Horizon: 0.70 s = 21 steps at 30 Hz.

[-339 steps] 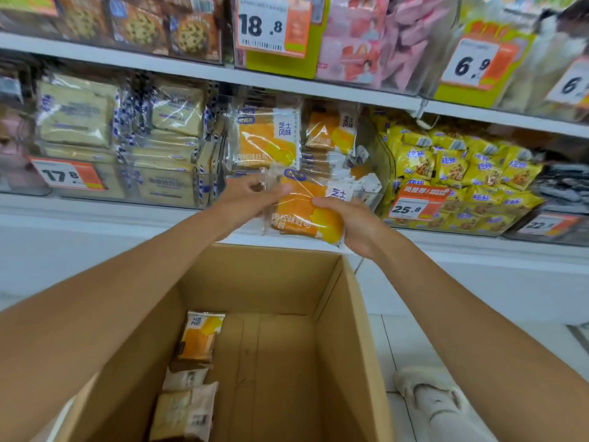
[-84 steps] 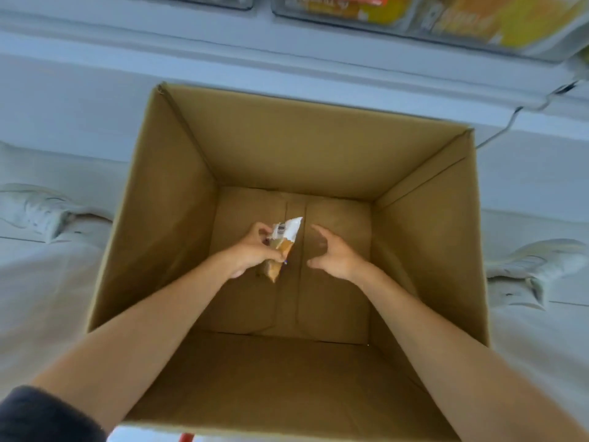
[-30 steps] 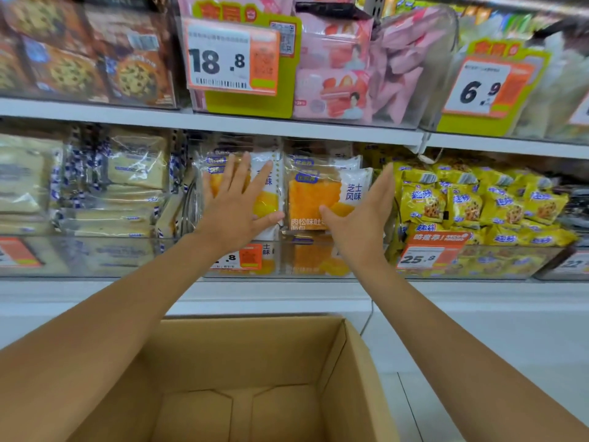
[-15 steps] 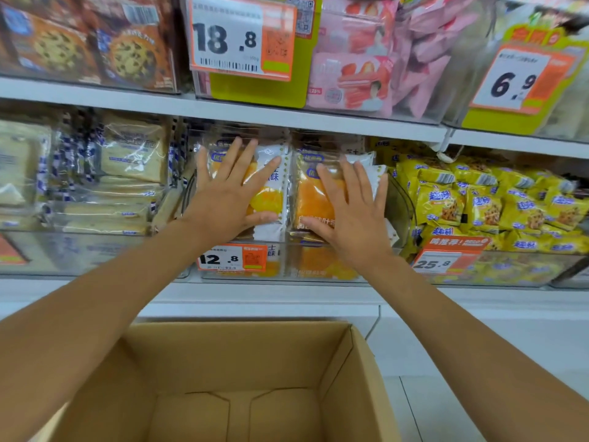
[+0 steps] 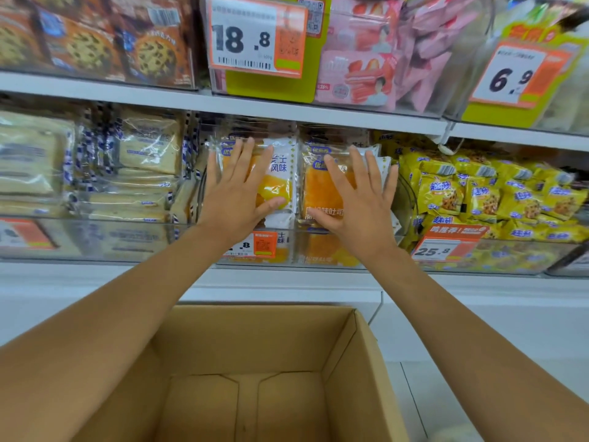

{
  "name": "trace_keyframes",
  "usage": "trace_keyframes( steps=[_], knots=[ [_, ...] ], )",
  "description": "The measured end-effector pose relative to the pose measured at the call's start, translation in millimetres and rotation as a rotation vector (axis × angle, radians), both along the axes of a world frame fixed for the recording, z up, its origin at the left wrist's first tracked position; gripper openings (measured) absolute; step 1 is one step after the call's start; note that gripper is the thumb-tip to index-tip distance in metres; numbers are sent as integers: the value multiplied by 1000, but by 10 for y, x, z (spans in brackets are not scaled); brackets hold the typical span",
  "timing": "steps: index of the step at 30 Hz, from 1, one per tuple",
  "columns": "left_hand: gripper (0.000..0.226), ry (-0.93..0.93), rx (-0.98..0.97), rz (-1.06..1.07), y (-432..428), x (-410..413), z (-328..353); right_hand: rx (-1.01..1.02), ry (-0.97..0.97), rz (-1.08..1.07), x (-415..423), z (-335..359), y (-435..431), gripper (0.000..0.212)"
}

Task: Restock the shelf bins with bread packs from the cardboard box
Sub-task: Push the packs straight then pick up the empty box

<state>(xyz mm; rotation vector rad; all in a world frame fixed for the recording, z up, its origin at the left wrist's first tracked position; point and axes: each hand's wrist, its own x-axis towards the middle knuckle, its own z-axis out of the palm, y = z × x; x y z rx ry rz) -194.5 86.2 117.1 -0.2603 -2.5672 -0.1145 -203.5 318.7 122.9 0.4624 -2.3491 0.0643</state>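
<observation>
Two stacks of orange bread packs stand upright in a clear shelf bin (image 5: 296, 250) on the middle shelf. My left hand (image 5: 237, 194) lies flat, fingers spread, on the left bread pack (image 5: 277, 183). My right hand (image 5: 358, 197) presses flat on the right bread pack (image 5: 322, 196). Neither hand grips anything. Below my arms stands the open cardboard box (image 5: 255, 342); the visible part of its floor holds no packs.
Pale sandwich-bread packs (image 5: 140, 173) fill the bin to the left, yellow snack bags (image 5: 484, 193) the bin to the right. The upper shelf holds cookie boxes (image 5: 95, 46) and pink packs (image 5: 366, 65). Price tags hang on bin fronts. White floor lies right of the box.
Eleven seconds ago both hands held a bread pack; later the left took the last pack from the box. In the last second both open palms moved onto the shelved packs and stay pressed there.
</observation>
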Motion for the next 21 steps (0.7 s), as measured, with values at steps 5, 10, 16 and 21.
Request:
trace_keyframes(
  steps=[5, 10, 16, 21],
  knots=[
    [83, -11, 105, -22, 120, 378, -60, -72, -9, 69, 276, 33, -29, 69],
    [79, -168, 252, 26, 39, 1189, -238, -143, -252, 110, 959, -213, 43, 58],
    [92, -486, 257, 305, -592, 2622, -966, -111, -716, -34, 2189, -971, 609, 64],
    [94, -677, 500, 523, -958, 3467, -1508, -155, -992, -232, 2884, -1458, 1029, 80]
  ],
)
